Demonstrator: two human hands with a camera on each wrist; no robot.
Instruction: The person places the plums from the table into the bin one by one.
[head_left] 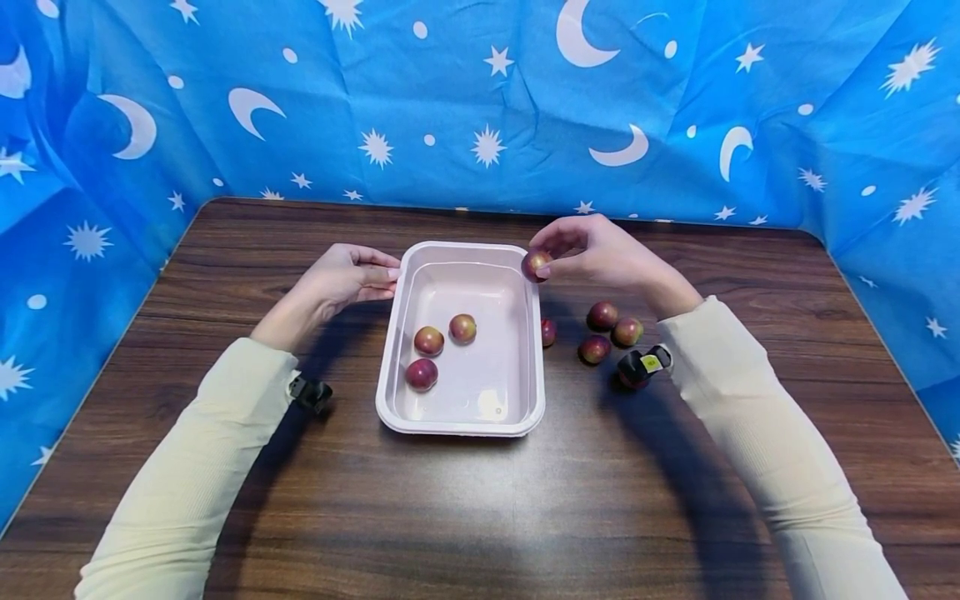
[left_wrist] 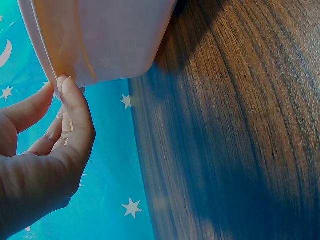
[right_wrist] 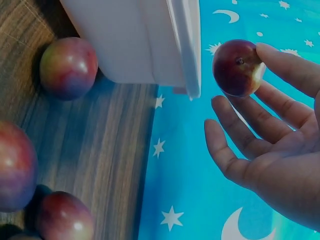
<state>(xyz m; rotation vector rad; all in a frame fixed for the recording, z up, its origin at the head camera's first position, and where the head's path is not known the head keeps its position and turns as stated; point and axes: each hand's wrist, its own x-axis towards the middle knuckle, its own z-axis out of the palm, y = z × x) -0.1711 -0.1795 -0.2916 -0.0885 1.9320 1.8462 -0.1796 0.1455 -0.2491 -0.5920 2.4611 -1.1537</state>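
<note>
so we've got two bare hands at work on a dark wooden table (head_left: 465, 517). the left hand (head_left: 326, 283) is over at the far left corner of a white plastic tray (head_left: 495, 358), pinching the rim between thumb and fingers, which we can see pretty well from the left wrist. the tray sits roughly mid-table.

the right hand (head_left: 607, 254) has one plum (right_wrist: 235, 70) held between thumb and fingertips. from the head view that plum overlaps the tray's far right corner, but the right wrist shows us a gap between fruit and rim. the two lowest fingers are loosely bent and off the plum.

inside the tray we count three plums (head_left: 429, 340), all towards its left side, two of them just beside each other and one a bit further right. to the right of the tray we spot loose plums (head_left: 602, 316) on the table: three in a bunch, one near the tray's side, and another mostly hidden by the black wrist camera (head_left: 651, 362).

we also see cream sleeves (head_left: 180, 458) and a blue curtain (head_left: 450, 83) with white moons and stars behind it all.
</note>
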